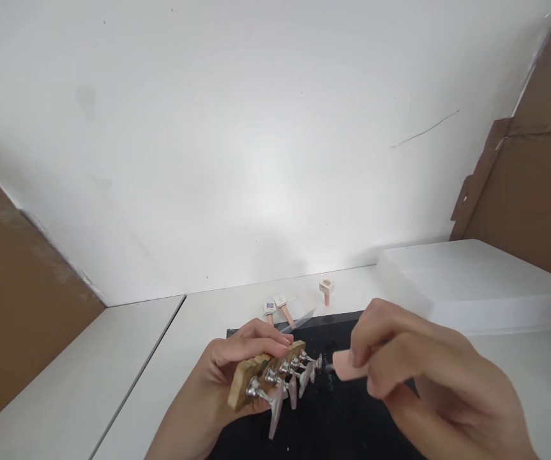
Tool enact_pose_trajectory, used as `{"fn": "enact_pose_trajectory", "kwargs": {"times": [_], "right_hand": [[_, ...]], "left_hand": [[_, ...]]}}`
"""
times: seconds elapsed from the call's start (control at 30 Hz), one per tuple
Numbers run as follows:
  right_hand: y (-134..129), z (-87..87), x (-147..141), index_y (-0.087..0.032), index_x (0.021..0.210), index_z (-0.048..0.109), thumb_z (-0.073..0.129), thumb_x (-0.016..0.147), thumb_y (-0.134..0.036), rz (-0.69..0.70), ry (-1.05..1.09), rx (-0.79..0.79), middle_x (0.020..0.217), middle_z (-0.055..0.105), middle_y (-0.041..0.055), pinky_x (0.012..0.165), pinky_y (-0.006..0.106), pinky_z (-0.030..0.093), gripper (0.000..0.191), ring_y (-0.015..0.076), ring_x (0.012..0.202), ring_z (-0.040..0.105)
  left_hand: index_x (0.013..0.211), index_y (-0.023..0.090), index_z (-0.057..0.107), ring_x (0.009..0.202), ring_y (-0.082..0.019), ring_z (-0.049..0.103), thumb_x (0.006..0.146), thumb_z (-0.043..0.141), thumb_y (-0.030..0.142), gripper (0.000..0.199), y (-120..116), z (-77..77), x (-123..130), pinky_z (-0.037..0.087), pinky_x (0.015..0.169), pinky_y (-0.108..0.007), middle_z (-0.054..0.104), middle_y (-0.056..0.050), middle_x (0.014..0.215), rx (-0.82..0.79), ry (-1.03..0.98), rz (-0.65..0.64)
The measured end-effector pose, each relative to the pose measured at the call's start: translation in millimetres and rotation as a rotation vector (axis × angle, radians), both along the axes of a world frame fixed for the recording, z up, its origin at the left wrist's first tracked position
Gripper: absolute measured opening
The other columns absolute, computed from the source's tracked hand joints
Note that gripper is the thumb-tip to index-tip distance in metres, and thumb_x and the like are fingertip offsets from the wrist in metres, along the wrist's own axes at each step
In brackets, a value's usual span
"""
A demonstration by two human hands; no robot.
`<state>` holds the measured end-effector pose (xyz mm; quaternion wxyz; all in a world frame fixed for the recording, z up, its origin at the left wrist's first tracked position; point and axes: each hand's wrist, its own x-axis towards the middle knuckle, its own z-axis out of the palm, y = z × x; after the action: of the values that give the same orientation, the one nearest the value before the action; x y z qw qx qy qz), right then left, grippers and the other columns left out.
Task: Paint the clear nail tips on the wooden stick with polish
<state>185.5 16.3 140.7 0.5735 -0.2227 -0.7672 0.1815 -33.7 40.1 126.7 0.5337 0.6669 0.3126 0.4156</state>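
Observation:
My left hand [237, 364] is wrapped round a wooden block [242, 382], which it holds tilted over a black mat [347, 421]. A row of several small silver stands [271, 375] sticks out from the block, each bearing a translucent pinkish nail-shaped tip [276, 409]. Just right of the farthest tips, my right hand [419, 364] pinches a pale pink handle [346, 365] between thumb and fingers. The handle's thin end points left toward the tips; whether it touches them is unclear.
Behind the mat lie two pink-handled pieces with white square heads [269, 308], a clear pointed sliver [302, 321] and another pink-stemmed piece [326, 287]. A white box [476, 281] stands at the right. Brown cardboard [534, 172] borders the white back wall.

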Motion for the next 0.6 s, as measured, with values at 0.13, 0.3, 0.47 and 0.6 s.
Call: {"fn": "enact_pose_trajectory", "kwargs": {"times": [0.13,0.3,0.47,0.6], "right_hand": [[-2,4.6,-3,-0.02,0.067,0.052,0.041,0.063,0.008,0.046,-0.003,0.012,0.071,0.059,0.0005,0.052,0.023,0.044,0.03,0.0119,0.06,0.055],[3,3.6,0,-0.019,0.067,0.052,0.04,0.065,0.006,-0.021,-0.062,0.034,0.07,0.058,0.0021,0.05,0.024,0.044,0.028,0.013,0.059,0.054],[5,-4.1,6,-0.019,0.07,0.053,0.044,0.068,0.004,-0.132,-0.099,0.055,0.07,0.056,0.0026,0.05,0.026,0.043,0.025,0.0143,0.06,0.053],[2,-8.5,4,-0.02,0.068,0.052,0.042,0.066,0.006,-0.079,-0.029,0.036,0.071,0.056,0.0014,0.052,0.026,0.045,0.028,0.0132,0.059,0.054]], "left_hand": [[0.085,0.031,0.072,0.095,-0.023,0.056,0.061,0.071,0.016,0.028,2,6.1,6,0.042,0.084,-0.038,0.057,-0.003,0.095,-0.069,-0.013,0.034],[0.083,0.031,0.072,0.09,-0.023,0.056,0.06,0.072,0.018,0.027,-4,7.3,14,0.045,0.075,-0.036,0.057,-0.004,0.094,-0.135,-0.031,0.055],[0.082,0.029,0.072,0.081,-0.019,0.055,0.061,0.072,0.023,0.022,-6,0.2,11,0.046,0.066,-0.03,0.055,-0.003,0.089,-0.172,-0.005,0.063],[0.083,0.028,0.07,0.074,-0.014,0.056,0.063,0.071,0.022,0.021,2,-4.8,8,0.044,0.062,-0.025,0.055,-0.001,0.089,-0.2,-0.035,0.033]]}}
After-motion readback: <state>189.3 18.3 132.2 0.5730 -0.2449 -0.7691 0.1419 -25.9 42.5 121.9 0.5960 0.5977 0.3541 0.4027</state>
